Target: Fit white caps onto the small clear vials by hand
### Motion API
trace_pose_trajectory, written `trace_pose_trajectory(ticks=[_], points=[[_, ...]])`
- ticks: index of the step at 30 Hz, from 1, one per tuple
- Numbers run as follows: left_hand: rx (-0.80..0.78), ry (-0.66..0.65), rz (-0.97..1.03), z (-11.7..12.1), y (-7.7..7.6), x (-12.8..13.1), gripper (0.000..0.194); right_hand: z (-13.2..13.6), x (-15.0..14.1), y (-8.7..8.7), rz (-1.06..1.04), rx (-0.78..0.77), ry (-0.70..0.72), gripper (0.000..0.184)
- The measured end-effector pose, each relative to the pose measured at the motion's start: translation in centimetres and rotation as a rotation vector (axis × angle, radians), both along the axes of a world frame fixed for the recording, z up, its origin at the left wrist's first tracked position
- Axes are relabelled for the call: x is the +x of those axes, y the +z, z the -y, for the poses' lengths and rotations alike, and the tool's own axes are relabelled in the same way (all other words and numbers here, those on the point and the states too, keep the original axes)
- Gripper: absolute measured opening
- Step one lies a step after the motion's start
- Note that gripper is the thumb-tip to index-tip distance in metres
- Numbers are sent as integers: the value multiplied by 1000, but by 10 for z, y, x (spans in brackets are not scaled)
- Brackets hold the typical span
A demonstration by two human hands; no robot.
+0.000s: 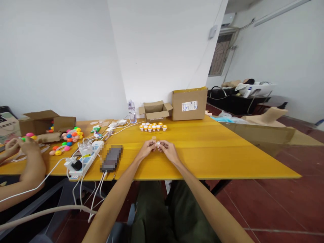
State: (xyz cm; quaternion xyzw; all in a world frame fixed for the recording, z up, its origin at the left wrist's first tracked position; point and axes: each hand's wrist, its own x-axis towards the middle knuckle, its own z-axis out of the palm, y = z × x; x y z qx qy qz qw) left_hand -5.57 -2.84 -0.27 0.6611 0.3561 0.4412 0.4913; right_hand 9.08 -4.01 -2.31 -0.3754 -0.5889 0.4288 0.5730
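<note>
Where left hand (148, 147) and right hand (168, 150) meet, fingers pinch a white piece (158, 144) (tiny, that). Orange-topped pieces (154, 128) stand farther off.

Table (215, 145): one, yellow wood. Beyond the fingers (151, 145): small white-and-orange pieces (154, 127), clustered; behind them stands an open carton (156, 115), with a larger labelled carton (188, 107) rightward and a clear bottle (132, 112) leftward. Left of the fingers: dark phone (112, 158); power strip (89, 162) with cables. Farther left: coloured balls (73, 136); another open carton (65, 125).
</note>
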Motion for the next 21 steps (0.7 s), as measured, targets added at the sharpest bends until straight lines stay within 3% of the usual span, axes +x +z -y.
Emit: trace_pose_trajectory(ticks=[21], points=[[63,14,-29,1,2,1,38,2,-1,3,-45,-16,0,24]])
